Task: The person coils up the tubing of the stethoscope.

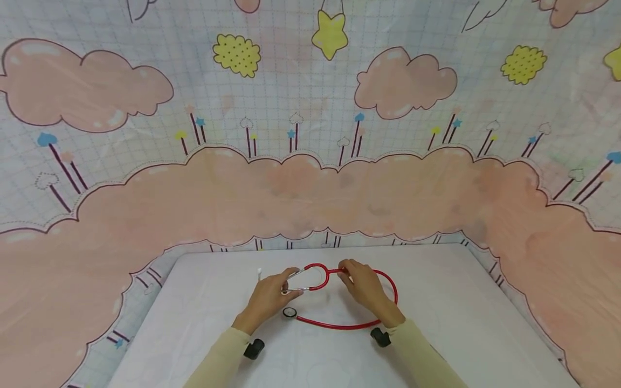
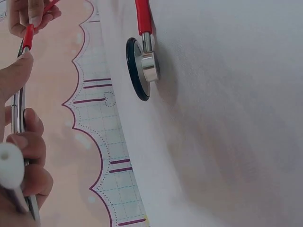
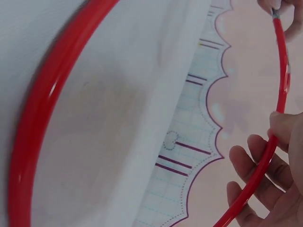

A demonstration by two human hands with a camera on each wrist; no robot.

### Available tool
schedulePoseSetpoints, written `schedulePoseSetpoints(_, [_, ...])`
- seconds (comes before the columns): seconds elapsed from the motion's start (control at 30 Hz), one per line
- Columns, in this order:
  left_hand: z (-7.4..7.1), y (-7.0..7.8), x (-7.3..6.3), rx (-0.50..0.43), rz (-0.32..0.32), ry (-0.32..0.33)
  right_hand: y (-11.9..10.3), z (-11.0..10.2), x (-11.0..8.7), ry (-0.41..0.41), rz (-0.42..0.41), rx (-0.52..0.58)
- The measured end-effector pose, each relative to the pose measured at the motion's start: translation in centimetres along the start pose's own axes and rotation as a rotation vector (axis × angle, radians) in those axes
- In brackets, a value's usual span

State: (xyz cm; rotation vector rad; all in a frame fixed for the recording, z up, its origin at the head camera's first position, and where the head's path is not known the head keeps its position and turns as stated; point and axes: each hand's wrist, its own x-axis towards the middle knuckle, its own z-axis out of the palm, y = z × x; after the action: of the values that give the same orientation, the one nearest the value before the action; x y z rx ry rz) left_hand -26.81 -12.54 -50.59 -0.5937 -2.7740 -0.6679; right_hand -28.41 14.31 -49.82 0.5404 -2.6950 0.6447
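Observation:
A red stethoscope point(image 1: 339, 326) is partly lifted off the white table, its tubing looping round to the right. My left hand point(image 1: 268, 293) grips its silvery metal ear tubes point(image 1: 297, 290) between thumb and fingers; a pale ear tip point(image 2: 10, 165) shows close to the camera in the left wrist view. With the thumb and fingers of my right hand point(image 1: 365, 288) I pinch the red tube just past the fork. Lower down, the black-rimmed chest piece point(image 2: 147, 66) rests on the table, below and right of my left hand. Part of the loop is hidden behind my right wrist.
The white table point(image 1: 204, 323) has its far edge just beyond my hands. Behind and beside it hangs a patterned cloth point(image 1: 310, 199) with clouds and stars. A black wrist camera mount point(image 1: 254, 349) sits at my left sleeve, another point(image 1: 380, 337) at the right.

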Motion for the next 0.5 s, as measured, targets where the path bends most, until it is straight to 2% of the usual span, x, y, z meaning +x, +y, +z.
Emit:
schedulePoseSetpoints(0.27, [-1.0, 0.9, -0.8, -0.038, 0.000, 0.050, 0.4, -0.7, -0.2, 0.064, -0.019, -0.005])
schedulePoseSetpoints(0.5, [-1.6, 1.3, -1.6, -0.049, 0.012, 0.082, 1.3, -1.0, -0.6, 0.070, -0.038, 0.038])
